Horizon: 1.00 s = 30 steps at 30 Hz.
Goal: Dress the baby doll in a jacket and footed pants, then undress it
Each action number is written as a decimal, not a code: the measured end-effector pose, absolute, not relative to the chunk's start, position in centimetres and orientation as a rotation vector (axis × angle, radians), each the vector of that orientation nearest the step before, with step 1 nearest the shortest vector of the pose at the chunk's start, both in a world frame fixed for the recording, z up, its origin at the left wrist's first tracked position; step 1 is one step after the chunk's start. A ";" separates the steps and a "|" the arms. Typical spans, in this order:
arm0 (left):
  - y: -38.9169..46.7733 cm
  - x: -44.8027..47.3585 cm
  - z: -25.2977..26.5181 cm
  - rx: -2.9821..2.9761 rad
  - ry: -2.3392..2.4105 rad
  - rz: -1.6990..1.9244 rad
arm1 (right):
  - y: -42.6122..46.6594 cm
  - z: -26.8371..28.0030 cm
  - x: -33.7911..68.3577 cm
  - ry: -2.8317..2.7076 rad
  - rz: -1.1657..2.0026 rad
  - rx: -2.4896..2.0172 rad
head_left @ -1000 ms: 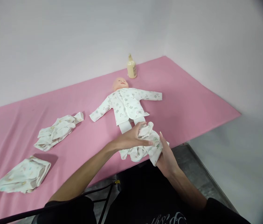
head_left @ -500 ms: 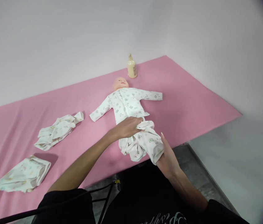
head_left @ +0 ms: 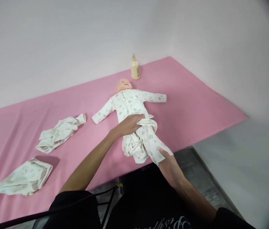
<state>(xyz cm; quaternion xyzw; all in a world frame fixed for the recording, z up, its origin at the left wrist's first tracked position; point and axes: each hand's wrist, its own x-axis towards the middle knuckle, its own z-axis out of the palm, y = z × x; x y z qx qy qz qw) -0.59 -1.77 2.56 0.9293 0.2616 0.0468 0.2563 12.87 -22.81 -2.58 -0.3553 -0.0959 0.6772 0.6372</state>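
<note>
My left hand [head_left: 130, 124] clamped on patterned trousers [head_left: 151, 140] at waist; my right hand [head_left: 170, 167] gripping their near right end. Doll [head_left: 130, 102] face-up, head far.

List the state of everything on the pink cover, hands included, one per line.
Doll: lying face up
Printed top: on the doll, sleeves spread
Printed trousers: one leg extended, the other bunched
Left hand: gripping the trousers' waist
Right hand: at the extended leg's cuff, fingers partly hidden
Pump bottle: upright
Farther garment: crumpled
Nearer garment: loosely folded
Pink cover: spread out, creased at left
</note>
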 end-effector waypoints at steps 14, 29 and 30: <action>-6.4 -1.3 3.8 1.780 0.937 0.180 | -21.7 -1.6 13.4 -0.305 1.590 -0.825; -7.3 -0.9 4.1 2.026 0.971 -0.049 | -20.8 -3.4 13.5 -0.206 1.624 -0.760; -7.3 -0.7 4.2 2.069 0.975 -0.047 | -20.8 -3.3 13.4 -0.220 1.618 -0.748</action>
